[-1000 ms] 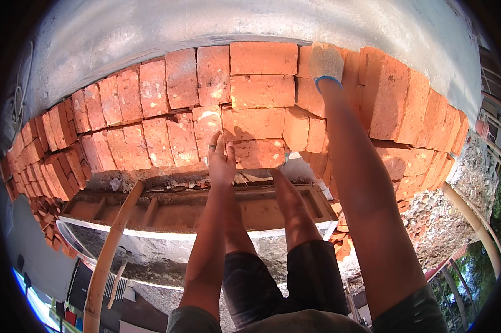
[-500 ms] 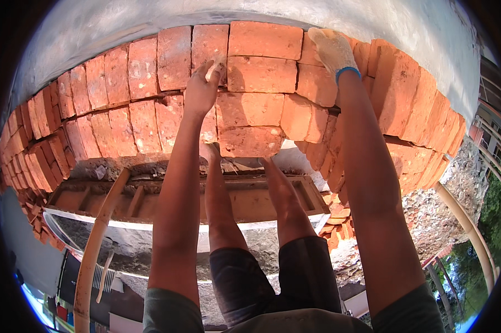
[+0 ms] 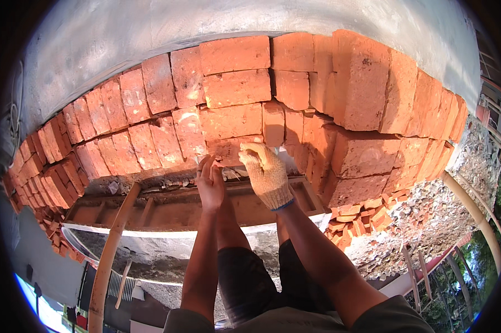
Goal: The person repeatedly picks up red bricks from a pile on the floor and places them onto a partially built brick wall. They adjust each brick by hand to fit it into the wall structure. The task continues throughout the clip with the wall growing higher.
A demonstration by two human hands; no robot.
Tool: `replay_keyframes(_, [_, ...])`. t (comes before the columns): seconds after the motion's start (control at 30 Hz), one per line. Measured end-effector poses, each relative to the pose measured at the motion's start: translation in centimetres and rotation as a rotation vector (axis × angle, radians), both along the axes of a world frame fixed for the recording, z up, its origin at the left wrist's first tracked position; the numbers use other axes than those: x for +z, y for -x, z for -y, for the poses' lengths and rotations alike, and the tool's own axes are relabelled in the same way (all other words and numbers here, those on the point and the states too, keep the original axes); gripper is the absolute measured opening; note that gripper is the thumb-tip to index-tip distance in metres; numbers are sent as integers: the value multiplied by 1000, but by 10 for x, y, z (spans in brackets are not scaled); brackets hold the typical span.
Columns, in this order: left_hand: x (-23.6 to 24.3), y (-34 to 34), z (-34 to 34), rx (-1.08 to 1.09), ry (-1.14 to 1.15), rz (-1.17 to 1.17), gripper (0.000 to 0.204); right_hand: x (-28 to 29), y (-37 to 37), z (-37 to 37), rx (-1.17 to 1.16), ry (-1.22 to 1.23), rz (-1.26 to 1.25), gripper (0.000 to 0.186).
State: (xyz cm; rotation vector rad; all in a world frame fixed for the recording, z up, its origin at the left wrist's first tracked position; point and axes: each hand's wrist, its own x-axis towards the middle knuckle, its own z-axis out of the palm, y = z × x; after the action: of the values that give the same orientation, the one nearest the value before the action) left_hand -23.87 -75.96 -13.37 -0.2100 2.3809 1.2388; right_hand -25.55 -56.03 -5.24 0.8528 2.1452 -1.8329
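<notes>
Bare left hand (image 3: 210,187) is hanging half-open; gloved right hand (image 3: 269,178) is sitting curled, can't tell its grip. Front brick (image 3: 228,150) is lying at twelve o'clock from them; clumsy knocking could be toppling it.

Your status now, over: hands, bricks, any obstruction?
Left hand bare, right hand gloved; neither visibly holding anything. Bricks stacked in rows. Hands partly hide front brick.

There's a grey wall (image 3: 150,47) and, perhaps, blurred trees (image 3: 482,260).
</notes>
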Motion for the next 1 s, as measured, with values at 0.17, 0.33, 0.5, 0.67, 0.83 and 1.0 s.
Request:
replay_keyframes(0.17, [38, -89, 58, 166, 31, 240, 40, 9, -114, -4, 517, 38, 167, 31])
replay_keyframes(0.33, [26, -106, 84, 216, 1, 244, 48, -68, -186, -43, 722, -137, 442, 34])
replay_keyframes(0.5, [-73, -33, 38, 178, 192, 180, 54, -151, -118, -7, 202, 7, 578, 64])
replay_keyframes(0.67, [-96, 5, -14, 671, -145, 532, 44, -146, -88, 22, -80, 208, 490, 68])
replay_keyframes(0.83, [-78, -3, -9, 992, -609, 552, 51, -139, -102, 30, -629, 730, 210, 67])
replay_keyframes(1.0, [-67, -25, 28, 873, -500, 637, 81, -105, -137, -4, -63, 316, 407, 92])
